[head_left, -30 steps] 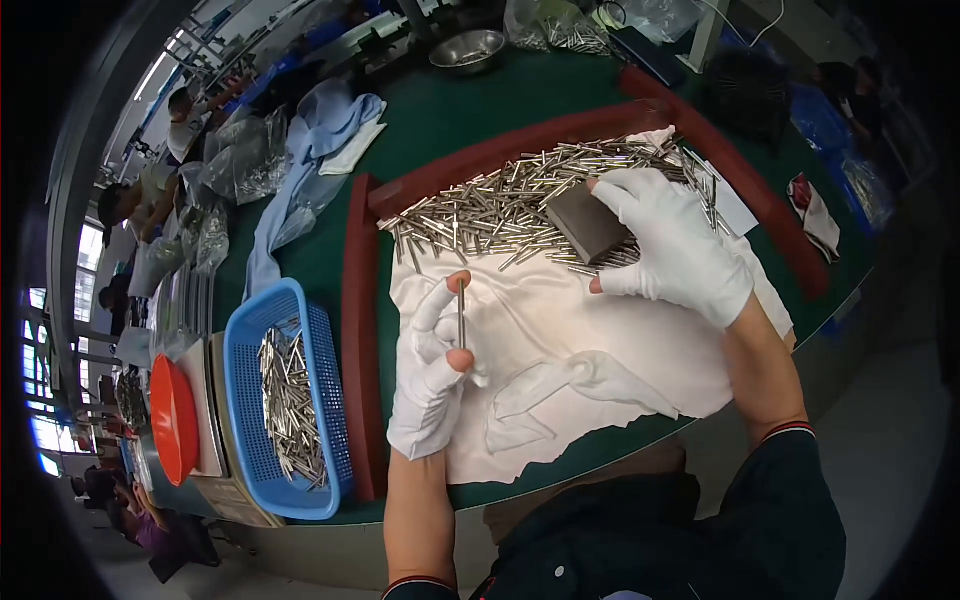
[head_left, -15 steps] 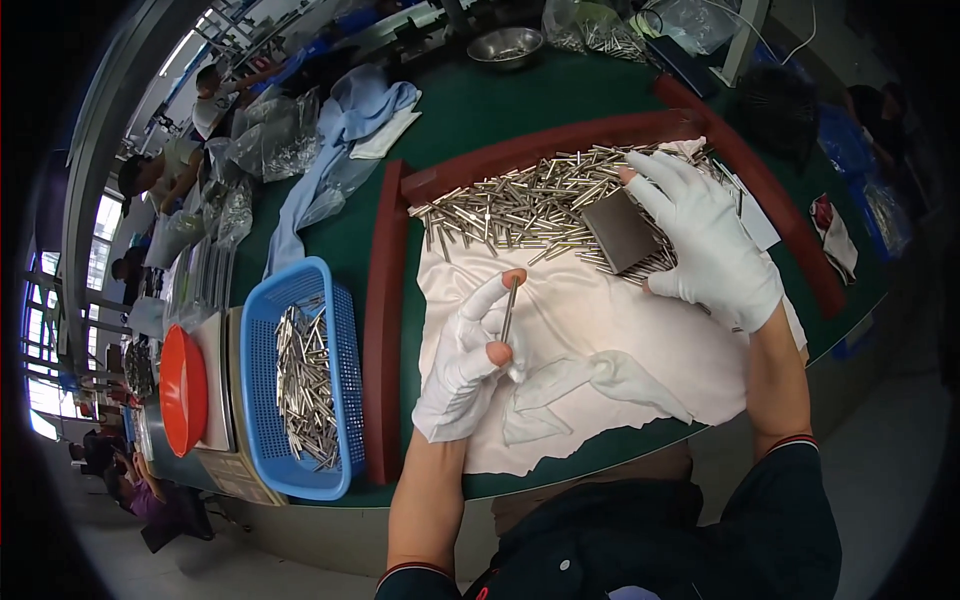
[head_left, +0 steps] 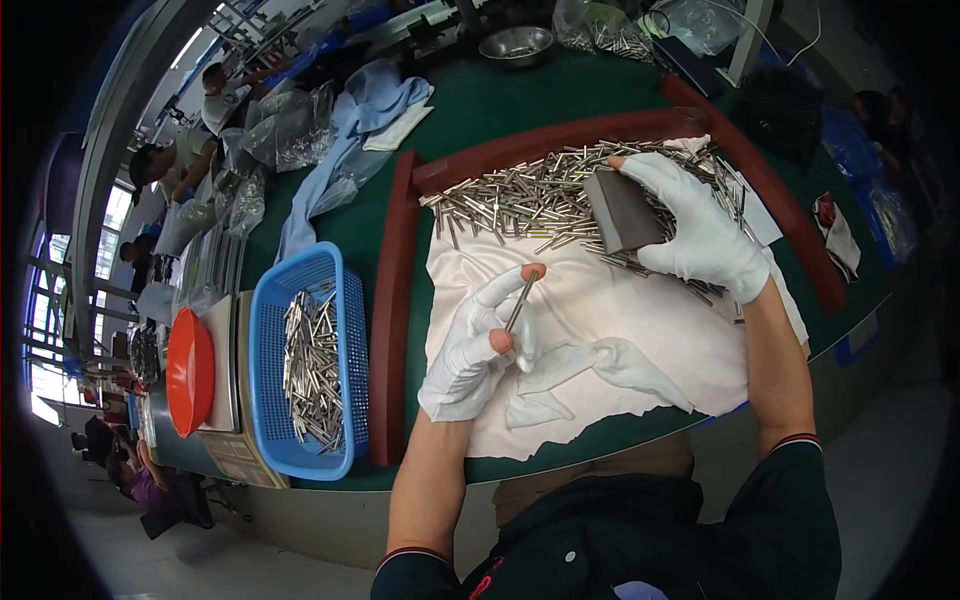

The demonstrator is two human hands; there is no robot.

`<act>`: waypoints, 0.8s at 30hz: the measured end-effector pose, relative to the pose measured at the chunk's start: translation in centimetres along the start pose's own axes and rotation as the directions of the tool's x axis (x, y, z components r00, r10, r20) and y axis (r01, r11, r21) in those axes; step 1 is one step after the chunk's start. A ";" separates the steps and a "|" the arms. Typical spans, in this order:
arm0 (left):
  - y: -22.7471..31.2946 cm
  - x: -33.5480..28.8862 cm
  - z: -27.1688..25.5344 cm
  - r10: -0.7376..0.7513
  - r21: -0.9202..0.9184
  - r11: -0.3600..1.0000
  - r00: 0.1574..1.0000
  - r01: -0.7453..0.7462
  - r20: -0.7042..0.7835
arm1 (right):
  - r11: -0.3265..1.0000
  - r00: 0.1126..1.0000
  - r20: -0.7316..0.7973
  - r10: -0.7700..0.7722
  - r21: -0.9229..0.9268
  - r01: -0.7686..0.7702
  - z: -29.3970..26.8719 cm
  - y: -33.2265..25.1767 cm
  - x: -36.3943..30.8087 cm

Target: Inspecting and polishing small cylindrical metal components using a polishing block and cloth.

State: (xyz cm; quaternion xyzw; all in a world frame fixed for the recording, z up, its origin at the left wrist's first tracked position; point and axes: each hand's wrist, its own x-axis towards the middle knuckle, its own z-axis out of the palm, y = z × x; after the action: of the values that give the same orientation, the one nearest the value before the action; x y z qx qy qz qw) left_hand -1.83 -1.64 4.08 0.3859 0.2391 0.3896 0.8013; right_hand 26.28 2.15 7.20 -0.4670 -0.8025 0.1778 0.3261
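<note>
My left hand (head_left: 470, 350), in a white glove with bare thumb and index tips, pinches a thin metal pin (head_left: 520, 302) by its ends, above the pale cloth (head_left: 590, 290). The pin leans to the right. My right hand (head_left: 705, 230), gloved the same way, curls round a dark grey-brown block (head_left: 625, 212), thumb at its lower edge and fingers along the upper side. Under and behind the block spreads a heap of similar metal pins (head_left: 510, 210). Part of that heap is hidden by my right hand. A crumpled white glove (head_left: 620, 365) lies on the cloth near me.
Dark red rails (head_left: 395, 310) frame the cloth on the green table (head_left: 470, 110). Left of them stands a blue basket (head_left: 355, 370) of pins, beside a red bowl (head_left: 190, 370). A metal bowl (head_left: 515, 45) and plastic bags (head_left: 290, 130) sit farther back. Other people work at the far left.
My right hand has closed in on the block, which is now tipped up and moved slightly away from me. The pin in my left hand leans more to the right.
</note>
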 end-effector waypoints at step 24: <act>0.0 0.7 0.5 0.011 -0.469 0.880 0.990 -0.078 -0.144 | -0.316 0.925 0.364 0.107 0.895 -0.315 4.8 -1.2 -2.3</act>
State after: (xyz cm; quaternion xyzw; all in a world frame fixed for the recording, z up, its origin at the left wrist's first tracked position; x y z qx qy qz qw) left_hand -1.08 -1.26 4.26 0.1561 0.1822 0.4799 0.8438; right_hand 23.02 -0.39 3.58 -0.1476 -0.2621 0.8277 0.4737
